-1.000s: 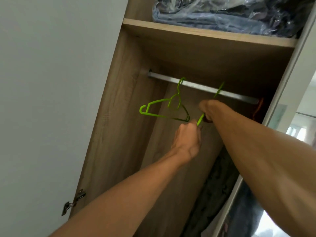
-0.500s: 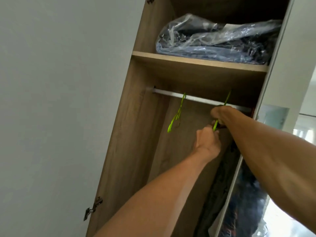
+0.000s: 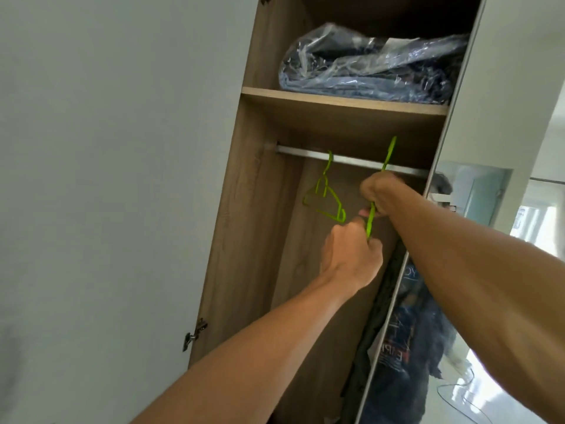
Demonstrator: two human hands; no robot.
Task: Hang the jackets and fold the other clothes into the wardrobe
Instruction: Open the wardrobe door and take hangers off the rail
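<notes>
A person is standing at an open wood-grain wardrobe (image 3: 244, 240) and looking up into it, with both bare arms reaching in. The left hand (image 3: 351, 255) is curling its fingers tightly round the lower end of a thin bright green plastic hanger (image 3: 371, 215). The right hand (image 3: 379, 194) is gripping the same hanger higher up, with its fingers closed round the middle. This hanger is showing edge-on and tilted, and its top is crossing in front of the silver metal clothes rail (image 3: 305, 153) – whether it is hooked over the rail cannot be told.

A second green plastic hanger (image 3: 325, 200) is hanging empty from the rail, just left of the hands. A dark garment (image 3: 377, 301) is hanging below the hands along the right edge of the compartment; what kind it is cannot be told.

Above the rail, a wooden shelf (image 3: 336, 101) is holding a bundle of dark folded clothes in clear crinkled plastic (image 3: 367, 65). A white wardrobe door (image 3: 107, 179) is filling the left side, with a metal hinge (image 3: 194, 335) low on its edge. A mirrored door (image 3: 412, 347) on the right is reflecting a dark printed shirt.
</notes>
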